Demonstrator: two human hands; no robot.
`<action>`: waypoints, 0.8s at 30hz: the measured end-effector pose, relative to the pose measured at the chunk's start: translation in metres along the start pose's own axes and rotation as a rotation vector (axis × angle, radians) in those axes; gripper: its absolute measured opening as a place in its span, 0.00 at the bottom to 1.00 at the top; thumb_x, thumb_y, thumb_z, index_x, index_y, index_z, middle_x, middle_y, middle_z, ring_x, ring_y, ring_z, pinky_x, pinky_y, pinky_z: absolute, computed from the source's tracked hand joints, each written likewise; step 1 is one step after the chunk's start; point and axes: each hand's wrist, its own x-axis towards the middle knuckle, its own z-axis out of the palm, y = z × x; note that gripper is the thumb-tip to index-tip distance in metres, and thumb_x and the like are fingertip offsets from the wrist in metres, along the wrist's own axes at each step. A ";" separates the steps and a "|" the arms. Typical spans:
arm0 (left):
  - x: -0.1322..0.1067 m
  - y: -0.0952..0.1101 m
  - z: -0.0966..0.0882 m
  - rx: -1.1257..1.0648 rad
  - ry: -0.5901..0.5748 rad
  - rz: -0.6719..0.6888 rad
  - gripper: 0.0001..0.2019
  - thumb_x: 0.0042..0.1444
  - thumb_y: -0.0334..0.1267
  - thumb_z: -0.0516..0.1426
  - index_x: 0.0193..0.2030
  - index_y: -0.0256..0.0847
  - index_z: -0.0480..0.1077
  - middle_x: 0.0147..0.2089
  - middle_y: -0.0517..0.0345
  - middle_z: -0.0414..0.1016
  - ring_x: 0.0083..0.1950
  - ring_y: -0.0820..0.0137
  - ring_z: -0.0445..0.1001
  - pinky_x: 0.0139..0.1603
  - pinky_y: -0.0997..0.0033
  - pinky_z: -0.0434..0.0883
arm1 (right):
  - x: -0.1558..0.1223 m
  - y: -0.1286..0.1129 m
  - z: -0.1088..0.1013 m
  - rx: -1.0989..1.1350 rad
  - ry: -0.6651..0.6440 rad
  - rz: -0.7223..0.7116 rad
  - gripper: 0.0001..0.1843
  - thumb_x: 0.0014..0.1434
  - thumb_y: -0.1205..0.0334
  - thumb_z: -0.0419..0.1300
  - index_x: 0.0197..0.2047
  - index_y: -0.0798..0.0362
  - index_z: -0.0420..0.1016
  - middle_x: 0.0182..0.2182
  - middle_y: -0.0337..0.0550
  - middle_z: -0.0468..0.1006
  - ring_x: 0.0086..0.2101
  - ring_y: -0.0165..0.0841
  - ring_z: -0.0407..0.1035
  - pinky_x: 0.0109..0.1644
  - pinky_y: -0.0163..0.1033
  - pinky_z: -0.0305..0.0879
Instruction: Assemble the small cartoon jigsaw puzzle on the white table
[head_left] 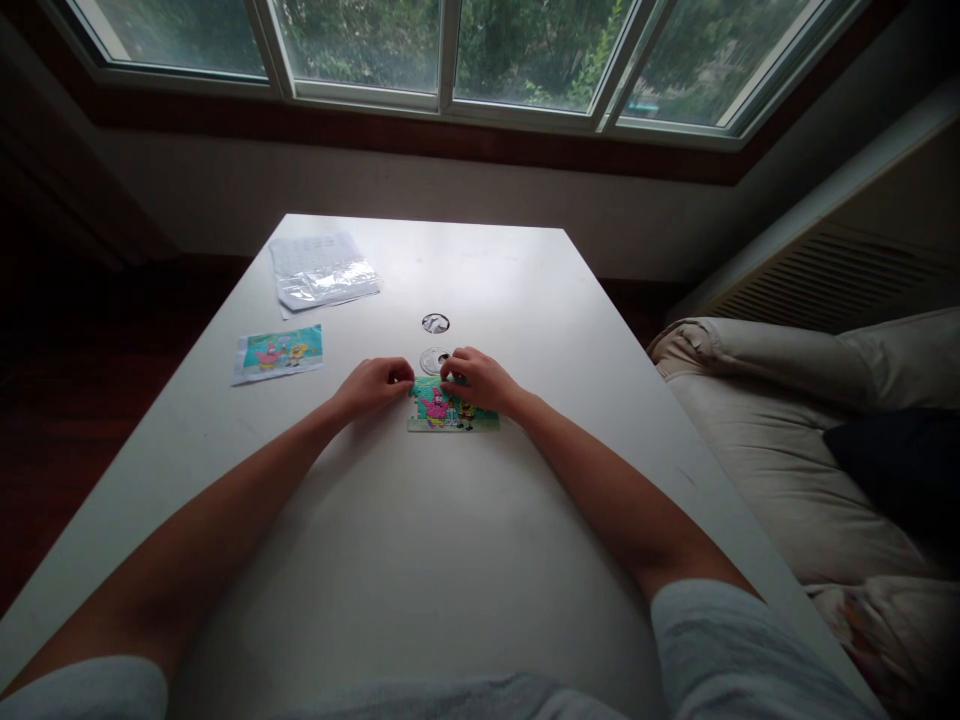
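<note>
A small jigsaw puzzle (442,412) with pink and yellow cartoon figures on a teal ground lies flat on the white table. At its upper left corner, my left hand (375,385) is closed, thumb and fingers pressed together by the edge; whatever they may hold is hidden. My right hand (480,380) reaches over the puzzle's upper right part, its fingers closed in a pinch near the top edge. Anything between those fingertips is too small to make out. Just behind the puzzle is a round, silvery dish-like thing (432,361), partly covered by my right fingers.
Farther back lies a second round thing (435,323) with a dark rim. A picture card (289,350) with the same cartoon figures is at left, and clear plastic packaging with paper (322,272) is behind it. A light sofa (780,450) stands right of the table (420,560).
</note>
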 end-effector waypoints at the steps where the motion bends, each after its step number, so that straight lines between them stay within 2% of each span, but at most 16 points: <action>1: 0.000 -0.001 0.000 0.003 0.010 0.000 0.11 0.55 0.44 0.57 0.39 0.43 0.78 0.36 0.60 0.81 0.34 0.69 0.74 0.35 0.71 0.66 | 0.000 0.000 0.000 0.002 -0.001 0.001 0.05 0.62 0.58 0.64 0.41 0.48 0.77 0.37 0.43 0.73 0.40 0.37 0.65 0.44 0.39 0.59; 11: 0.000 -0.004 -0.005 0.033 0.004 0.058 0.10 0.55 0.41 0.57 0.38 0.42 0.78 0.33 0.60 0.78 0.32 0.71 0.71 0.34 0.73 0.65 | 0.000 0.000 -0.001 -0.002 -0.004 0.000 0.06 0.62 0.57 0.64 0.41 0.48 0.77 0.37 0.43 0.73 0.41 0.37 0.65 0.44 0.39 0.59; 18: 0.000 -0.010 -0.003 0.011 -0.028 0.242 0.09 0.57 0.39 0.57 0.40 0.42 0.79 0.36 0.58 0.75 0.31 0.73 0.68 0.36 0.74 0.66 | 0.000 0.000 -0.001 0.006 -0.005 -0.004 0.06 0.62 0.57 0.64 0.42 0.49 0.77 0.37 0.43 0.73 0.41 0.37 0.65 0.44 0.39 0.59; 24: 0.000 -0.014 -0.001 0.034 -0.046 0.317 0.10 0.60 0.39 0.56 0.41 0.44 0.80 0.36 0.58 0.74 0.30 0.74 0.67 0.35 0.74 0.65 | 0.000 0.000 -0.001 0.010 -0.001 -0.003 0.06 0.62 0.57 0.64 0.42 0.48 0.76 0.37 0.43 0.73 0.41 0.37 0.65 0.43 0.39 0.60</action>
